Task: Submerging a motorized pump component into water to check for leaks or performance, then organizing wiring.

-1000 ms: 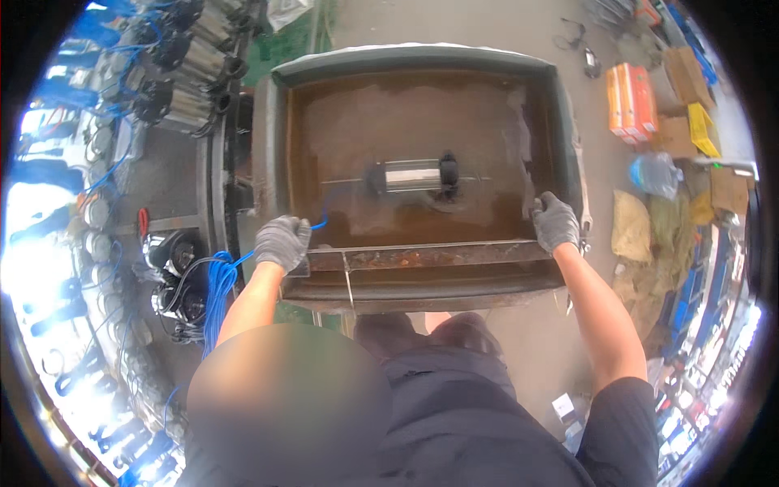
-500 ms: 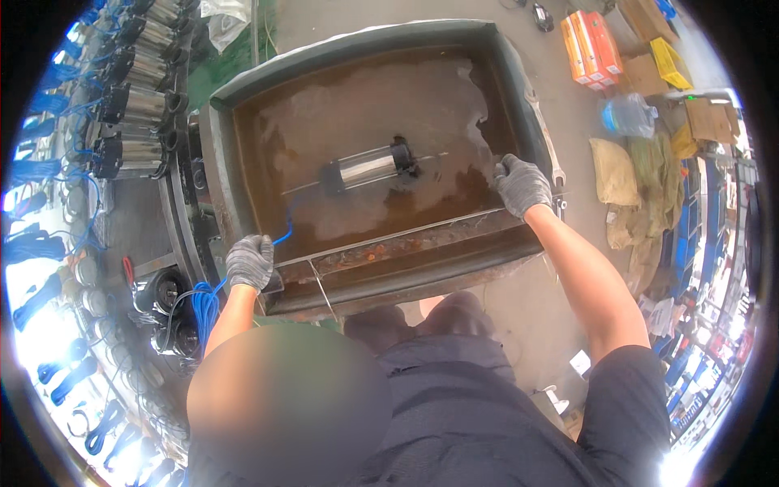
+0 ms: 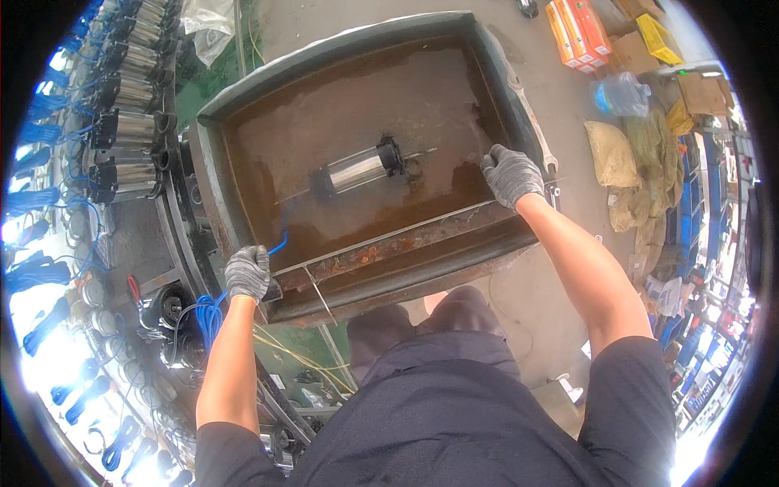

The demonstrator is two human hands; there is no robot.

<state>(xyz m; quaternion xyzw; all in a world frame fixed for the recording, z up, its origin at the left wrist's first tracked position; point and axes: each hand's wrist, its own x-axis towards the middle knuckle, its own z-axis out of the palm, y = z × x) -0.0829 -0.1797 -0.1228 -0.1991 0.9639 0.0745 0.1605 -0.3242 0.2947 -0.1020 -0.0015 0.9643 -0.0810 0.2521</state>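
A shiny metal cylinder [image 3: 357,171] with black ends, like a small pump motor, lies slantwise in brownish water in the middle of a dark metal tank [image 3: 213,166]. A thin rod [image 3: 420,152] sticks out of its right end. From its left end a blue cable [image 3: 281,241] runs to the tank's front left corner. There my left hand [image 3: 247,273], in a grey knit glove, is closed round the cable. My gloved right hand [image 3: 514,176] is held over the tank's right side with its fingers curled; whatever is in them is hidden.
A large open-end wrench [image 3: 535,130] lies along the tank's right rim. Rows of similar metal cylinders [image 3: 126,130] with blue cable coils stand at left. Orange-and-white boxes [image 3: 578,34], a clear plastic bottle [image 3: 623,95] and a tan sack [image 3: 610,154] are at right. Coiled blue cable [image 3: 209,318] hangs beside my left forearm.
The whole view has shifted and turned slightly. More of my left arm and sleeve shows now. Both hands keep nearly the same places at the tank, and the cylinder still lies in the water.
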